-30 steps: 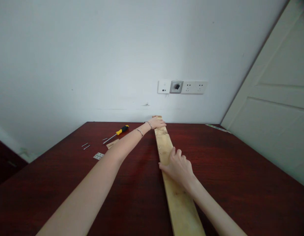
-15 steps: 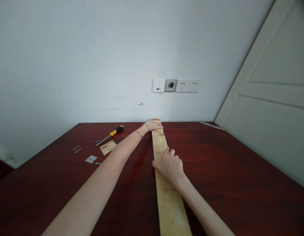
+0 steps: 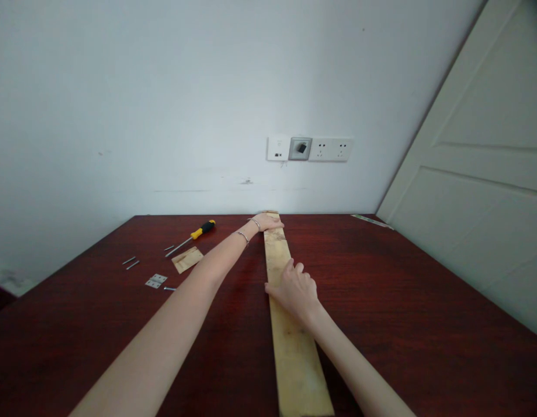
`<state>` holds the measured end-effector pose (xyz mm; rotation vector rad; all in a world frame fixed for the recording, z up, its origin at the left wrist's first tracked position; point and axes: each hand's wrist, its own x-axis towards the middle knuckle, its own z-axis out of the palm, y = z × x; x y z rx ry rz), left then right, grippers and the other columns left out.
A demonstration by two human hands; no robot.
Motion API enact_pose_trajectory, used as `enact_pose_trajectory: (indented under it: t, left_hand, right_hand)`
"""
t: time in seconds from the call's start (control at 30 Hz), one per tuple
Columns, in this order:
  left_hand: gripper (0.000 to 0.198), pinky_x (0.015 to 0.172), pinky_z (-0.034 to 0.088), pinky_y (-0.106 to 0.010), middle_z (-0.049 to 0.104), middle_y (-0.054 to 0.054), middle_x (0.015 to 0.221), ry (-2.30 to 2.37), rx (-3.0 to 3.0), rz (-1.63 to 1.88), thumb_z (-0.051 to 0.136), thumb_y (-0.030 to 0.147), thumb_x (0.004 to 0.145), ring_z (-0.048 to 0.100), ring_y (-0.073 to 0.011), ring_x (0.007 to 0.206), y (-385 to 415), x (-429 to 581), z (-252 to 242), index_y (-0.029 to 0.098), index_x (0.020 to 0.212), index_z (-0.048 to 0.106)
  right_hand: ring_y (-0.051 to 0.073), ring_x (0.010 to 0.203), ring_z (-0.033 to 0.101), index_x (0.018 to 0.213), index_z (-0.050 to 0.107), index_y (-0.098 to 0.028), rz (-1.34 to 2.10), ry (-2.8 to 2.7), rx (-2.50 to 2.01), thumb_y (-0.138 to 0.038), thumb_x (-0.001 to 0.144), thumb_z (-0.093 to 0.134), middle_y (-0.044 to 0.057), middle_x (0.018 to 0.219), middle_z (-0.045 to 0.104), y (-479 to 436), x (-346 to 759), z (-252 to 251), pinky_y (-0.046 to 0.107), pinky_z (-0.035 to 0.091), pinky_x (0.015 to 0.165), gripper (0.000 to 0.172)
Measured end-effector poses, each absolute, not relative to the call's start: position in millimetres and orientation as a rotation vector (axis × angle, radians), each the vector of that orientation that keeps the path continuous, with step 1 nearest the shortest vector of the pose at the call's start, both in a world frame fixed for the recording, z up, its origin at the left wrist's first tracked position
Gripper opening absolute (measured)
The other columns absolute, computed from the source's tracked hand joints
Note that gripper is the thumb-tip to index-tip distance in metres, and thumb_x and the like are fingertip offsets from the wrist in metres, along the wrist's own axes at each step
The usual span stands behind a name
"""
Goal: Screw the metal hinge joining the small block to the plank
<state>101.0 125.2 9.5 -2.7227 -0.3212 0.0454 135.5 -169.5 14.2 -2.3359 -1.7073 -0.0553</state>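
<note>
A long, narrow wooden board lies on the dark red table, running from near me towards the wall. My left hand grips its far end from above, with the fingers across to the right edge. About midway along, my right hand spans the board, its thumb at the left edge and its bent fingers on the right side. The undersides of both grips are hidden. Left of the board lie a yellow and black screwdriver, a small wooden piece and a metal hinge.
Several screws lie at the left of the table, including one pair and one screw partly behind my left forearm. The wall carries a row of sockets. A thin strip lies at the back right, near a white panelled door.
The whole view has shifted slightly, and the board's near end now just shows at the bottom. Both hands keep their places on the board.
</note>
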Motion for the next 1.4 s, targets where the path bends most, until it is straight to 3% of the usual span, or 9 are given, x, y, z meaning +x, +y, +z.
enact_pose_trajectory:
  t: [0.2,0.5,0.7,1.03,1.4]
  left_hand:
    - [0.04,0.073,0.044,-0.023,0.062,-0.003,0.119,-0.32,-2.718,0.055,0.047,0.007,0.088,0.062,-0.0119,0.094,126.7,99.8,6.9,0.028,0.122,0.052]
    - [0.039,0.07,0.043,-0.022,0.061,-0.003,0.12,-0.326,-2.726,0.075,0.046,0.008,0.089,0.061,-0.012,0.089,129.9,94.8,6.6,0.028,0.122,0.051]
    - [0.041,0.074,0.046,-0.024,0.063,-0.003,0.112,-0.313,-2.771,0.004,0.047,0.005,0.087,0.062,-0.0122,0.084,138.1,89.9,1.6,0.028,0.12,0.054]
    - [0.043,0.076,0.046,-0.024,0.063,-0.004,0.115,-0.352,-2.746,0.009,0.047,0.005,0.087,0.062,-0.013,0.089,138.3,86.9,0.5,0.028,0.122,0.054]
    - [0.042,0.075,0.043,-0.021,0.064,-0.002,0.116,-0.381,-2.705,-0.022,0.05,0.006,0.087,0.061,-0.011,0.091,143.7,83.6,-1.2,0.029,0.122,0.054]
  right_hand:
    - [0.034,0.085,0.067,0.122,0.051,0.005,-0.032,-1.728,-2.312,-0.056,0.072,0.062,0.024,0.097,0.061,-166.8,133.3,14.7,0.041,0.052,0.071,0.079]
    - [0.034,0.087,0.066,0.131,0.043,0.009,-0.005,-1.76,-2.313,-0.055,0.072,0.063,0.027,0.1,0.061,-163.3,127.7,18.2,0.041,0.052,0.073,0.09]
    - [0.033,0.085,0.066,0.127,0.046,0.009,-0.034,-1.757,-2.301,-0.056,0.071,0.064,0.026,0.097,0.061,-162.1,123.0,16.7,0.039,0.053,0.071,0.088]
    - [0.033,0.084,0.067,0.115,0.054,0.0,-0.004,-1.724,-2.301,-0.055,0.069,0.065,0.025,0.098,0.061,-158.5,120.6,16.4,0.039,0.053,0.071,0.073]
    - [0.033,0.085,0.066,0.123,0.051,0.004,-0.005,-1.755,-2.292,-0.057,0.07,0.065,0.026,0.098,0.061,-152.3,120.1,15.1,0.039,0.052,0.071,0.082]
